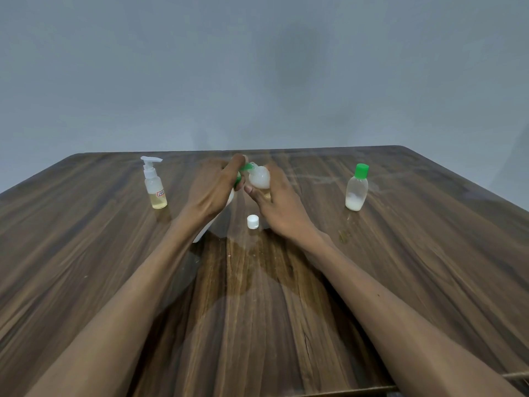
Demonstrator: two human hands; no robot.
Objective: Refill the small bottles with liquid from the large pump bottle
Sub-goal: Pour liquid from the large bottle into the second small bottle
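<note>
loose cap (253,221) on table (400,267) between two standing bottles (154,184) (356,188)

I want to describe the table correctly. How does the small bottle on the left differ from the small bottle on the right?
The pump-top bottle has a white pump head; the green-capped bottle has a green cap. The pump-top bottle holds yellowish liquid and the green-capped bottle holds white liquid. The pump-top bottle looks narrow and straight-sided, whereas the green-capped bottle is wider and rounded. Both are clear, stand upright on the wooden table, and are only partly filled.

Glossy wood-grain table (400,253); translucent plastic bottles (356,190), smooth white cap (253,221).
</note>
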